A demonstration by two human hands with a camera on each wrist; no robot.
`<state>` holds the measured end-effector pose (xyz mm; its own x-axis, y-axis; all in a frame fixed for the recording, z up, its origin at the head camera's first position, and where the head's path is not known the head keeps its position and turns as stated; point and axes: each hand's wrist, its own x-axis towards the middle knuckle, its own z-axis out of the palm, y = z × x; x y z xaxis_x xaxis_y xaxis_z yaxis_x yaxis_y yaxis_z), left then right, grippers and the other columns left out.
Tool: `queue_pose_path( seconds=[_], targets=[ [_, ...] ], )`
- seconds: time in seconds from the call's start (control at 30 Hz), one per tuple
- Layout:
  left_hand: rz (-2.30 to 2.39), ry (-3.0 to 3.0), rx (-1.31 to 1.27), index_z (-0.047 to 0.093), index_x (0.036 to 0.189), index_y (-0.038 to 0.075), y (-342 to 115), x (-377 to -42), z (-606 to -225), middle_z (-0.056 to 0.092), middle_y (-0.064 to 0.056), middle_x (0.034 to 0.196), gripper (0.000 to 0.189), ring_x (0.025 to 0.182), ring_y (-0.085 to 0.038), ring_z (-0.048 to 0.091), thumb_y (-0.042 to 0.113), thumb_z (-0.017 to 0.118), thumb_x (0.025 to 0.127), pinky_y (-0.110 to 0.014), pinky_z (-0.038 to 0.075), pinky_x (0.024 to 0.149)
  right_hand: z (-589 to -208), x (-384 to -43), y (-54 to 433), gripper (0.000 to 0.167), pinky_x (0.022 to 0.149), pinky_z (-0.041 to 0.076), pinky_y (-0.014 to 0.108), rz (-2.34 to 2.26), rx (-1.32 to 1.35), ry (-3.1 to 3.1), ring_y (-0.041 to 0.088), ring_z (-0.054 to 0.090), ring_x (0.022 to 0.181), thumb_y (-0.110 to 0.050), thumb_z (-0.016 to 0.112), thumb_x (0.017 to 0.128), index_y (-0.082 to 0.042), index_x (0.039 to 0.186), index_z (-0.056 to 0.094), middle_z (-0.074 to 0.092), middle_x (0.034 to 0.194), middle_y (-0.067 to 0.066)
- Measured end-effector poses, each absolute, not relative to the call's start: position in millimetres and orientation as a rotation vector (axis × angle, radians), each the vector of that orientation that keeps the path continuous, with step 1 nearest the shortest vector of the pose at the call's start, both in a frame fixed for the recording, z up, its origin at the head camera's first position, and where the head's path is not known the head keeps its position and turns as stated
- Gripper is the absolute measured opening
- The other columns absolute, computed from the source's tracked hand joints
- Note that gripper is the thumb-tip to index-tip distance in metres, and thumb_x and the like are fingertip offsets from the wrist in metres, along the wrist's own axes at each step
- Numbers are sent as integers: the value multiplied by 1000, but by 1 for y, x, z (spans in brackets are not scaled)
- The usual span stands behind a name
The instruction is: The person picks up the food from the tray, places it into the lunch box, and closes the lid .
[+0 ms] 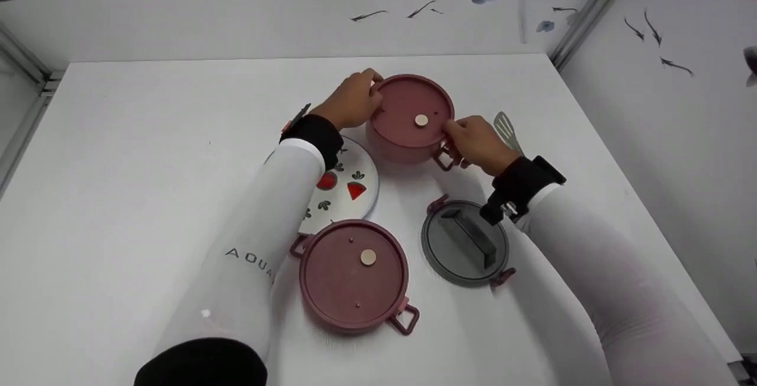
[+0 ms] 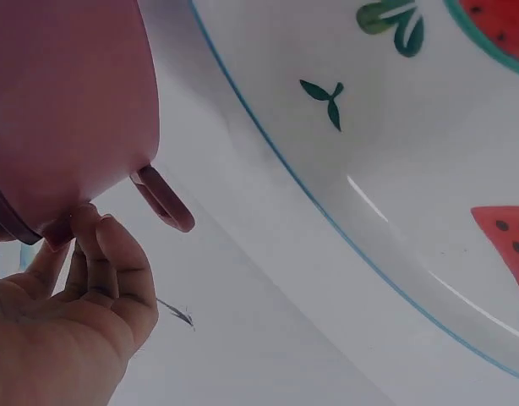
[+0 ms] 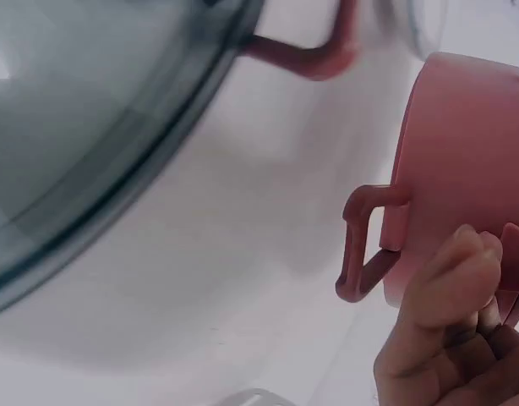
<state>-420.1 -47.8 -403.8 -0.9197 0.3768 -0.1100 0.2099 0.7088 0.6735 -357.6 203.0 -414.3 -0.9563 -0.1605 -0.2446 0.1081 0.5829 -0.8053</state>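
Observation:
A dark pink round pot with a flat lid and a small beige knob is between both hands at the back. My left hand grips its left rim; in the left wrist view its fingertips pinch a small tab at the edge. The right hand holds the opposite side, thumb at the rim and fingers curled beneath. In the right wrist view a loop handle sticks out beside that hand. Nearer stands a second matching pot. A grey lid with a bar handle and dark pink clips lies to its right.
A white plate with watermelon prints lies beneath the left forearm, partly hidden. Behind the right wrist rests a pale green slotted spatula. Walls printed with fish border the white table at the back and right.

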Motion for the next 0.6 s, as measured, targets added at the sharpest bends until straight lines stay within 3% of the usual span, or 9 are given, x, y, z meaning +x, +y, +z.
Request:
queue_pose_path(
  seconds=[0.17, 0.37, 0.6],
  targets=[
    [1162, 2624, 452, 40, 145, 8, -61, -403, -394, 60, -8, 118, 43, 100, -12, 61, 22, 40, 105, -25, 51, 84, -396, -339, 196, 46, 46, 42, 23, -1330, -105, 2569, 10, 52, 50, -30, 41, 104, 0, 82, 67, 55, 56, -3],
    [1282, 2560, 452, 42, 141, 8, -79, -364, -380, 62, -6, 104, 41, 93, -14, 62, 21, 42, 102, -26, 52, 81, -384, -306, 187, 44, 45, 41, 24, -1405, -186, 2499, 10, 52, 48, -29, 44, 104, 3, 81, 64, 56, 56, -2],
    [1283, 2517, 495, 42, 139, 9, -98, -304, -368, 62, -6, 103, 42, 89, -17, 60, 23, 42, 100, -29, 51, 78, -374, -247, 182, 44, 47, 41, 25, -1479, -191, 2370, 11, 52, 50, -33, 48, 104, 1, 81, 62, 55, 59, -1]
  ],
)
